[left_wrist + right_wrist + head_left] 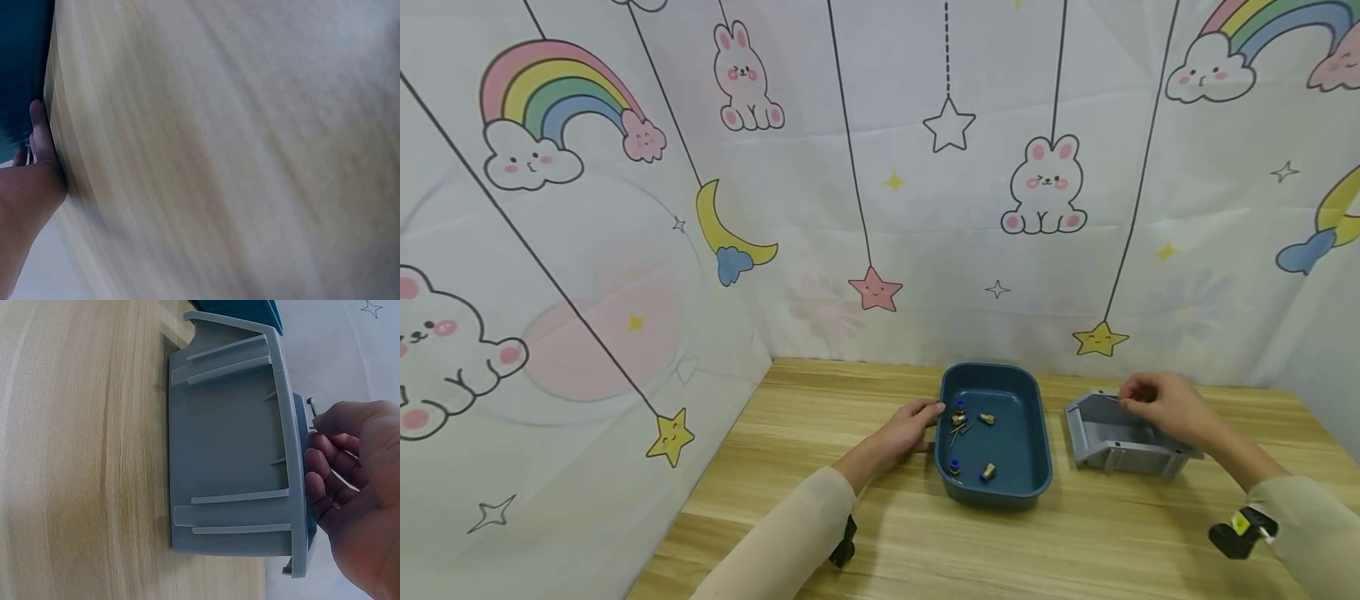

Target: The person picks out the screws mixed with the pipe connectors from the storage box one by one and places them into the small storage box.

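In the head view, my right hand (1167, 408) is over the grey bin (1112, 458), thumb and fingertips together. The right wrist view shows a small screw (312, 405) pinched between thumb and forefinger, close to the bin's rim, its head sticking out. My left hand (904, 432) touches the left wall of the dark blue tray (1043, 467), with extended fingers at the rim and lower side. Inside the tray lie several brass fittings with blue collars, one of them a fitting (988, 472) near the front, and a few thin screws (957, 432) at the left.
Both containers stand on a wood-grain table (820, 400), the grey bin just right of the tray. A white curtain (955, 250) printed with rabbits and stars hangs behind and along the left. Each wrist carries a small black device (1240, 533).
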### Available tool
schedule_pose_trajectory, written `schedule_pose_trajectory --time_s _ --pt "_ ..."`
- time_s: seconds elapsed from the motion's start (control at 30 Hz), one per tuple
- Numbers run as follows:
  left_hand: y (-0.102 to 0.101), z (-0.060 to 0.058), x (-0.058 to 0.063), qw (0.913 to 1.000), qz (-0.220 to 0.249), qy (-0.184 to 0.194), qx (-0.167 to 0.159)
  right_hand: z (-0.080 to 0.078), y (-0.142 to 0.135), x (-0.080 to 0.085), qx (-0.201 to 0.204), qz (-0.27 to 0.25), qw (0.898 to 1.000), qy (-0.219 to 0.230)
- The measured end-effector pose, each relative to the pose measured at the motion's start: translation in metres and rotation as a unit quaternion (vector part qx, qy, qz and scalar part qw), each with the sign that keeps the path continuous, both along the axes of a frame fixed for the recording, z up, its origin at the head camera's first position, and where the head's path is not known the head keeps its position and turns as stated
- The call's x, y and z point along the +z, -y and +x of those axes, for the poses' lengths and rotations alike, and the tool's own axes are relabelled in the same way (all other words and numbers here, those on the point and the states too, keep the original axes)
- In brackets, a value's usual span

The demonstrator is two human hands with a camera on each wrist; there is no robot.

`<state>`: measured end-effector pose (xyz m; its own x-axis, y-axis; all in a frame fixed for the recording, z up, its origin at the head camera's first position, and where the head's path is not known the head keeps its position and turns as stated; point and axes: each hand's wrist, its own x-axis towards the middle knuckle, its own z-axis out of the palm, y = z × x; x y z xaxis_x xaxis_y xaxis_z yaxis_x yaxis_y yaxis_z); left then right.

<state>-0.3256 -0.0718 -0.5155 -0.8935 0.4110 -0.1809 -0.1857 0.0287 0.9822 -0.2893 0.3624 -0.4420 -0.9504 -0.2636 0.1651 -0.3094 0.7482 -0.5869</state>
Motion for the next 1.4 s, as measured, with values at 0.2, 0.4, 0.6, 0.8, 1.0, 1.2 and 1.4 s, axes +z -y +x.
schedule_pose_trajectory --time_s 0.2,0.4,0.6,0.8,1.0,1.2,1.4 --pt "-0.001 -0.001 -0.003 1.0 0.006 -0.003 0.001 -0.001 0.0 -0.001 0.0 0.002 1.0 0.008" --pt "-0.001 -0.001 -0.003 1.0 0.007 -0.003 0.007 -0.001 0.001 -0.003 0.001 0.0 1.0 0.011" --pt "-0.001 0.0 -0.001 0.9999 0.003 -0.006 0.008 -0.001 0.004 -0.003 0.001 0.003 1.0 0.003" --pt "-0.001 0.0 -0.003 0.9999 0.004 -0.007 0.008 -0.001 0.014 -0.001 0.01 -0.002 1.0 0.002" --pt "0.0 0.0 -0.002 1.0 0.004 0.0 0.007 -0.003 0.026 0.001 0.014 -0.01 1.0 0.016" --pt "-0.001 -0.001 -0.003 1.0 0.006 0.002 0.005 -0.007 0.039 0.003 0.021 -0.009 1.0 0.006" --pt "-0.001 -0.002 -0.003 1.0 0.008 0.002 0.003 -0.01 0.051 0.004 0.031 -0.009 0.999 -0.012"
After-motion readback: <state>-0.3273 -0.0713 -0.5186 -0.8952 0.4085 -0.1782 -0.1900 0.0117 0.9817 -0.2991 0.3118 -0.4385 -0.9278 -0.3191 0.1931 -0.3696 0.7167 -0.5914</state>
